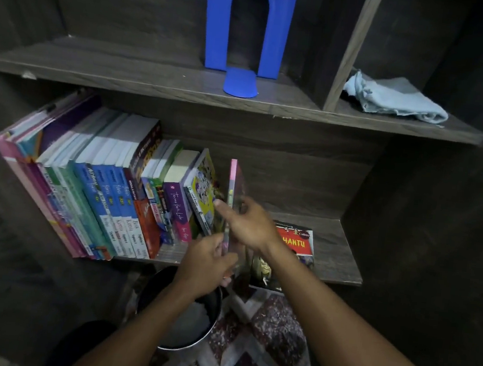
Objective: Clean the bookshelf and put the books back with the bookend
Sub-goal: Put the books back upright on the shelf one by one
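Observation:
A row of books (pixel 108 186) leans leftward on the lower shelf (pixel 340 253). Just right of the row, a thin pink book (pixel 232 182) stands upright. My left hand (pixel 205 262) grips its lower front edge and my right hand (pixel 247 225) holds its middle, thumb on the left face. A red-covered book (pixel 296 242) lies flat on the shelf, right of my hands, its front hanging over the edge. The blue bookend (pixel 248 25) stands on the upper shelf (pixel 155 81), away from both hands.
A light blue cloth (pixel 392 97) lies crumpled in the upper right compartment, past a vertical divider (pixel 349 51). Below the shelf a dark round bin (pixel 185 311) stands on a patterned rug (pixel 261 349). The cabinet's dark side panel (pixel 421 246) closes the right.

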